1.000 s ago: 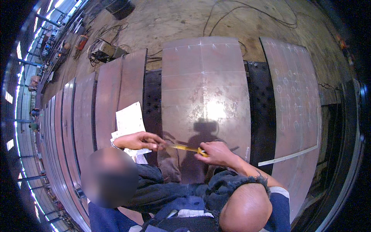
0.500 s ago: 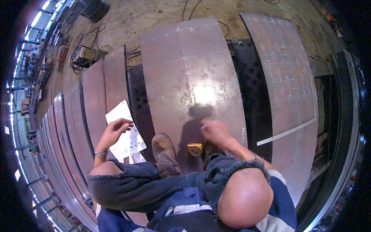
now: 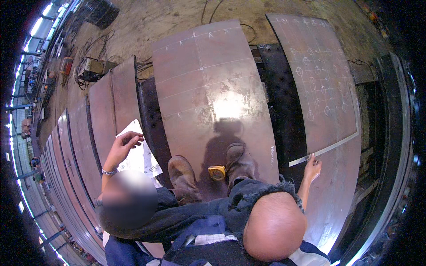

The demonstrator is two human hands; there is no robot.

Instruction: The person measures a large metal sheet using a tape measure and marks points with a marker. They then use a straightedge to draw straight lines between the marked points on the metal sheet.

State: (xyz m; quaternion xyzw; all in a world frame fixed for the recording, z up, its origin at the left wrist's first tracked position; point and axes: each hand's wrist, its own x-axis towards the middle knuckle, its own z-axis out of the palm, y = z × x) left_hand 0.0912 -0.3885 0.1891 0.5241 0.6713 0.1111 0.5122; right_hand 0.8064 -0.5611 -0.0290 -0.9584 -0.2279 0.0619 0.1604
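My left hand (image 3: 128,144) is bent over the upper part of a white marked paper sheet (image 3: 144,160), thumb and fingers drawn together. Whether anything sits between them, I cannot make out. Off to the right, my right hand (image 3: 313,168) has its fingertips at the edge of a flat metal square (image 3: 326,152). Its fingers are closed; what they hold, if anything, is hidden. That square lies on a steel plate (image 3: 330,128) bearing chalk lines and circles. A yellow tape measure (image 3: 216,173) rests between my boots on the middle steel plate (image 3: 213,57), which also carries chalk lines.
Dark gaps part the middle plate from its neighbours, with a dark perforated surface (image 3: 280,88) on the right. More long plates (image 3: 82,128) line the left. Beyond them are a boxy machine (image 3: 91,68) with cables, a dark drum (image 3: 102,14) and the bare floor (image 3: 164,15).
My right hand has moved right, from above the middle plate near the tape measure to the metal square. The view has shifted slightly. My left hand stays by the paper.
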